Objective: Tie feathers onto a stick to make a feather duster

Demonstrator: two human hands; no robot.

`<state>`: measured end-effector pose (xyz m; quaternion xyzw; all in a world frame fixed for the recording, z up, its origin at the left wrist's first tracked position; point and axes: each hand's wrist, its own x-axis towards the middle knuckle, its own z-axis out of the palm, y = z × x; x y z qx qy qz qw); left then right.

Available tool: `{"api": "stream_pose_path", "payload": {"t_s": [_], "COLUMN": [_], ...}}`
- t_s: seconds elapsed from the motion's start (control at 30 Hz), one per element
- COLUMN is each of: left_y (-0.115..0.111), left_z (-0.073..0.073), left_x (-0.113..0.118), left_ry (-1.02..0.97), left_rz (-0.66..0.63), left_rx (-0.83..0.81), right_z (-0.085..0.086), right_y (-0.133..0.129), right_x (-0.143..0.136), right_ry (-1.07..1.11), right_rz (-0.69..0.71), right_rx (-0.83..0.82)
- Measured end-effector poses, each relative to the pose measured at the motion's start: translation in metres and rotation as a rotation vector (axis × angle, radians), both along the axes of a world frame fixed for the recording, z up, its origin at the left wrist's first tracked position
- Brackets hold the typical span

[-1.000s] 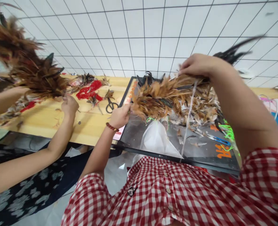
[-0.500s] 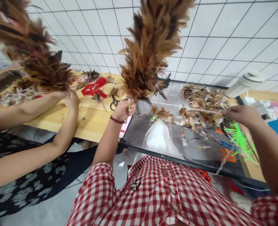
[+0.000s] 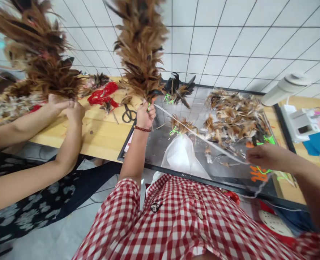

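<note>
Upright above my left hand (image 3: 146, 115) rises a thick brown feather duster (image 3: 142, 54), its lower end gripped in my closed fingers. A white strip (image 3: 195, 133) runs taut from beside that grip down to my right hand (image 3: 257, 155), whose fingers are pinched on its other end. Loose brown feathers (image 3: 230, 115) are heaped on the dark glass-like tray (image 3: 154, 155) between and behind my hands. Black feathers with green ties (image 3: 176, 90) lie near the duster's base, and a small brown bunch (image 3: 183, 124) sits under the strip.
At the left, another person's hands (image 3: 74, 110) hold a second feather duster (image 3: 46, 61). Red string (image 3: 102, 94) and black scissors (image 3: 128, 115) lie on the wooden table (image 3: 100, 141). A white bottle (image 3: 284, 89) and a power strip (image 3: 298, 122) are at the right. White cloth (image 3: 180, 155) overlaps the tray.
The duster has swung left in view and stands more upright. My right hand has come lower and closer to me, so the white strip slants downward. The camera view has shifted slightly.
</note>
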<state>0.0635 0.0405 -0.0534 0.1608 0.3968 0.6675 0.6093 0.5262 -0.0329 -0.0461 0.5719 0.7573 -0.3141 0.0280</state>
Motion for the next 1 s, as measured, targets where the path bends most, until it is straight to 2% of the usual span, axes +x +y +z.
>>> {"api": "stream_pose_path", "payload": {"t_s": [0.07, 0.1, 0.13, 0.2, 0.27, 0.33, 0.4, 0.47, 0.57, 0.67, 0.73, 0.8, 0.9, 1.0], "left_y": [0.008, 0.012, 0.015, 0.021, 0.023, 0.022, 0.019, 0.015, 0.009, 0.005, 0.003, 0.002, 0.001, 0.0], "left_z": [0.004, 0.006, 0.008, 0.011, 0.01, 0.005, -0.001, -0.007, -0.015, -0.019, -0.022, -0.024, -0.028, -0.033], "left_x": [0.006, 0.01, 0.015, 0.026, 0.037, 0.046, 0.05, 0.05, 0.047, 0.046, 0.05, 0.056, 0.066, 0.073], "left_ry": [-0.04, -0.065, -0.089, -0.136, -0.162, -0.166, -0.162, -0.164, -0.168, -0.18, -0.203, -0.233, -0.254, -0.23], "left_rz": [0.017, 0.007, -0.009, -0.041, -0.065, -0.085, -0.112, -0.131, -0.134, -0.134, -0.15, -0.176, -0.212, -0.162], "left_rx": [0.017, 0.024, 0.033, 0.055, 0.064, 0.056, 0.037, 0.026, 0.015, -0.014, -0.033, -0.04, -0.043, -0.082], "right_z": [0.006, 0.009, 0.01, 0.005, -0.008, -0.026, -0.043, -0.056, -0.059, -0.037, -0.01, 0.02, 0.05, 0.053], "right_y": [-0.001, 0.005, 0.013, 0.038, 0.063, 0.083, 0.094, 0.098, 0.1, 0.102, 0.103, 0.103, 0.104, 0.113], "right_x": [-0.033, -0.05, -0.068, -0.104, -0.14, -0.174, -0.201, -0.215, -0.208, -0.177, -0.157, -0.149, -0.166, -0.205], "right_ry": [0.07, 0.117, 0.192, 0.304, 0.325, 0.297, 0.212, 0.096, 0.039, 0.093, 0.146, 0.25, 0.4, 0.363], "right_rz": [0.302, 0.423, 0.494, 0.523, 0.479, 0.542, 0.642, 0.7, 0.741, 0.662, 0.517, 0.444, 0.532, 0.62], "right_rx": [-0.194, -0.233, -0.187, 0.06, 0.393, 0.572, 0.631, 0.638, 0.593, 0.545, 0.528, 0.515, 0.505, 0.535]}}
